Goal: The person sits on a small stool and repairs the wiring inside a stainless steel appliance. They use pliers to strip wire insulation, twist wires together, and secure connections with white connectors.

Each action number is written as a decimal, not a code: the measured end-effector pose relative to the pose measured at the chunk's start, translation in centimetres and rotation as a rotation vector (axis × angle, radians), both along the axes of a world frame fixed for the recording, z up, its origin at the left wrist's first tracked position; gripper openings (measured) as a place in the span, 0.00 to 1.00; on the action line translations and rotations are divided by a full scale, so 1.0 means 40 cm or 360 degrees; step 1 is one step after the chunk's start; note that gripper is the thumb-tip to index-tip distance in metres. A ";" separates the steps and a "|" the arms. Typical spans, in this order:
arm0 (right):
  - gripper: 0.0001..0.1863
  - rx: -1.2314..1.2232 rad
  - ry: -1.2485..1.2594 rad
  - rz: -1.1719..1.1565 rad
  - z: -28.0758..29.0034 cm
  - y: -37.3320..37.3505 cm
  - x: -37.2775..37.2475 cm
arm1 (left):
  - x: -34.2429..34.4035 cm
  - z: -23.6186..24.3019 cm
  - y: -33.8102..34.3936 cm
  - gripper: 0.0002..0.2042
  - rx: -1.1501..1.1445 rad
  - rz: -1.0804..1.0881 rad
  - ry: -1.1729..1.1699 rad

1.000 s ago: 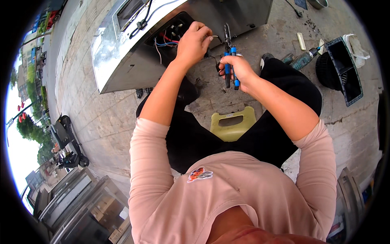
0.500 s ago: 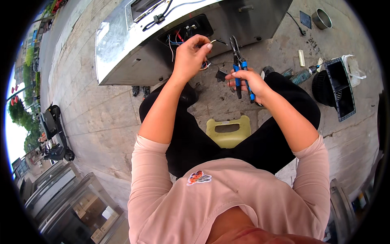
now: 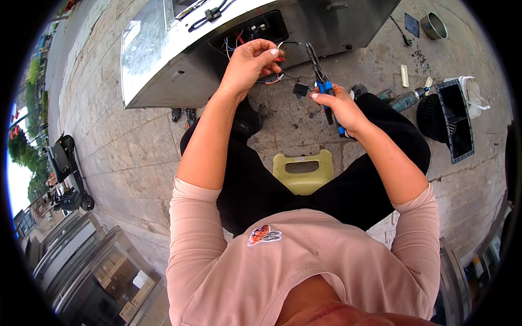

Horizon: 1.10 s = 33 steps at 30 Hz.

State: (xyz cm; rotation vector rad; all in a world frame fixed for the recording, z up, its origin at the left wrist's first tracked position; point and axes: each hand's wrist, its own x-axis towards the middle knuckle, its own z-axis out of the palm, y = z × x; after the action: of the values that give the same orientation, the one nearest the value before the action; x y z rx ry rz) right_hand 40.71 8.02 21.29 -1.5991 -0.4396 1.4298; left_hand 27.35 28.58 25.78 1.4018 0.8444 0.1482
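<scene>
My left hand [image 3: 251, 64] is closed in a pinch on a thin wire [image 3: 288, 43], whose dark end points right, just short of the pliers' jaws. Something red [image 3: 279, 58] shows beside those fingertips. My right hand [image 3: 341, 110] grips pliers [image 3: 321, 77] with blue and black handles, their jaws pointing up and away from me. A small black square piece [image 3: 300, 89] sits between my hands, with a thin lead by it. Behind my left hand, coloured wires [image 3: 232, 44] come out of a dark recess [image 3: 274, 26] in the side of a stainless-steel cabinet [image 3: 163, 81].
A yellow-green plastic stool [image 3: 303, 183] is between my legs. To the right are a black divided tray [image 3: 461, 122], a clear bottle [image 3: 406, 101], a white container [image 3: 472, 87], a metal pot [image 3: 433, 26] and a power cord [image 3: 401, 31]. Parked scooters [image 3: 70, 168] stand far left.
My left hand has moved a little left and the red part now shows by its fingers. The pliers have shifted slightly, and the small black piece shows more plainly.
</scene>
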 end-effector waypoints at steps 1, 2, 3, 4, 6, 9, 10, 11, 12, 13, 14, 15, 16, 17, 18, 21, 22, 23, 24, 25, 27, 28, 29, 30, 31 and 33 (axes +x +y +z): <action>0.13 0.0018 -0.0048 -0.0054 0.005 0.001 -0.002 | 0.000 0.000 0.001 0.06 -0.0001 -0.0001 0.0000; 0.13 0.0017 -0.0038 -0.0047 0.004 0.001 -0.001 | 0.000 0.001 0.002 0.06 -0.0002 -0.0003 -0.0001; 0.14 0.0017 -0.0028 -0.0040 0.001 0.000 0.001 | 0.000 0.001 0.001 0.06 -0.0003 -0.0004 -0.0001; 0.14 0.0017 -0.0017 -0.0029 0.008 0.005 0.001 | -0.001 0.001 0.001 0.06 0.0024 0.0002 -0.0004; 0.16 -0.0013 0.0031 0.0003 0.037 0.004 0.001 | -0.004 0.001 0.000 0.06 0.0077 0.0016 -0.0009; 0.24 -0.0001 0.0090 0.0151 0.047 -0.003 0.006 | -0.002 0.005 -0.002 0.06 0.0165 0.0037 -0.0026; 0.28 0.0008 0.0112 0.0216 0.047 -0.008 0.006 | 0.000 0.005 -0.004 0.06 0.0187 0.0031 -0.0038; 0.26 0.0033 0.0177 0.0203 0.051 -0.010 0.001 | 0.003 0.007 -0.006 0.06 0.0209 0.0024 -0.0050; 0.24 0.0059 0.0243 0.0190 0.059 -0.010 -0.005 | 0.005 0.009 -0.007 0.06 0.0231 0.0017 -0.0062; 0.23 0.0080 0.0311 0.0176 0.070 -0.010 -0.013 | 0.005 0.006 -0.011 0.06 0.0255 0.0002 -0.0060; 0.20 0.0083 0.0283 0.0166 0.086 -0.005 -0.023 | 0.006 0.004 -0.014 0.06 0.0280 -0.0013 -0.0058; 0.23 0.0081 0.0264 0.0217 0.081 0.002 -0.024 | 0.006 0.001 -0.018 0.06 0.0304 -0.0030 -0.0056; 0.26 0.0075 0.0238 0.0262 0.073 0.009 -0.019 | 0.009 -0.003 -0.025 0.06 0.0361 -0.0059 -0.0044; 0.29 0.0070 0.0212 0.0306 0.066 0.015 -0.016 | 0.010 -0.008 -0.033 0.06 0.0418 -0.0088 -0.0033; 0.29 0.0067 0.0205 0.0295 0.061 0.018 -0.018 | 0.011 -0.011 -0.042 0.06 0.0476 -0.0117 -0.0022; 0.29 0.0129 0.0209 0.0226 0.077 0.034 -0.020 | 0.010 -0.006 -0.065 0.06 0.0814 -0.0278 -0.0038; 0.29 0.0141 0.0191 0.0229 0.075 0.037 -0.019 | 0.010 -0.009 -0.067 0.05 0.0807 -0.0284 -0.0070; 0.29 0.0153 0.0173 0.0233 0.072 0.039 -0.018 | 0.010 -0.010 -0.066 0.05 0.0815 -0.0285 -0.0103; 0.29 0.0165 0.0156 0.0238 0.070 0.040 -0.019 | 0.010 -0.012 -0.065 0.05 0.0823 -0.0286 -0.0136; 0.29 0.0177 0.0152 0.0238 0.069 0.040 -0.020 | 0.009 -0.013 -0.063 0.05 0.0830 -0.0286 -0.0169; 0.29 0.0200 0.0144 0.0240 0.066 0.038 -0.023 | 0.008 -0.008 -0.058 0.04 0.1023 -0.0421 -0.0192; 0.28 0.0203 0.0162 0.0209 0.062 0.037 -0.025 | 0.007 -0.005 -0.056 0.04 0.1120 -0.0490 -0.0203; 0.28 0.0205 0.0180 0.0178 0.058 0.036 -0.028 | 0.005 -0.004 -0.056 0.04 0.1139 -0.0496 -0.0203; 0.27 0.0207 0.0198 0.0147 0.055 0.036 -0.030 | 0.004 -0.004 -0.056 0.04 0.1158 -0.0503 -0.0203; 0.26 0.0217 0.0209 0.0145 0.055 0.037 -0.031 | 0.003 -0.004 -0.057 0.03 0.1176 -0.0508 -0.0202; 0.24 0.0238 0.0231 0.0139 0.055 0.039 -0.034 | 0.003 0.001 -0.057 0.03 0.1165 -0.0496 -0.0192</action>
State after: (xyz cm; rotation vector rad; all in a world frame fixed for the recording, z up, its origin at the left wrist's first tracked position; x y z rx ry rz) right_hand 39.37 9.57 23.50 -1.3618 -0.5233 1.5303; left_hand 27.47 26.30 25.83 2.1657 0.4675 0.3189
